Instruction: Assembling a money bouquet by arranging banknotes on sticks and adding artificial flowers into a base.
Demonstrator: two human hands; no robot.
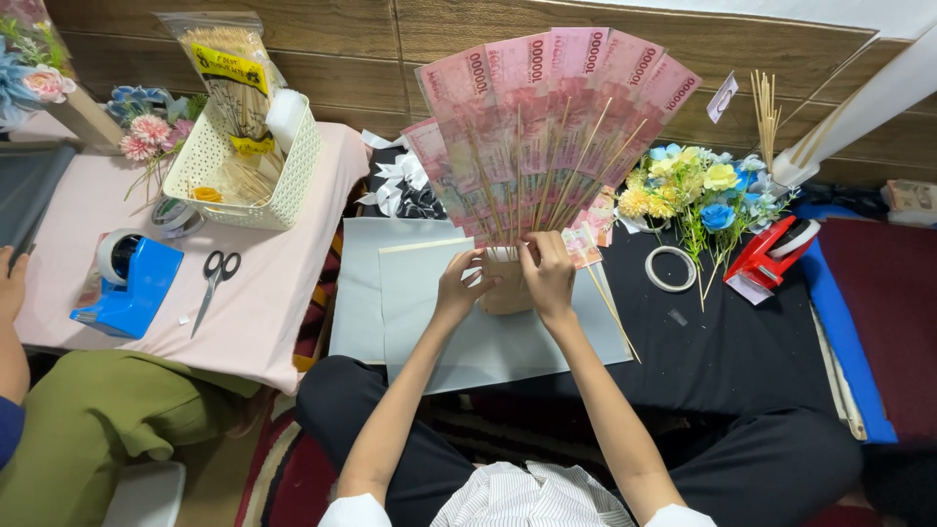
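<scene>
Mid-assembly: left hand [459, 288] and right hand [547, 276], fingers closed around the stick bases, holding the banknote fan [551, 117] upright. Next, probably binding; tape ring [671, 268] at three o'clock.

Bright, even indoor light is falling from above, leaving only soft shadows under the hands [508, 278]. The banknotes [551, 117] are staying sharp; wide-angle distortion is bending the frame's edges slightly.
</scene>
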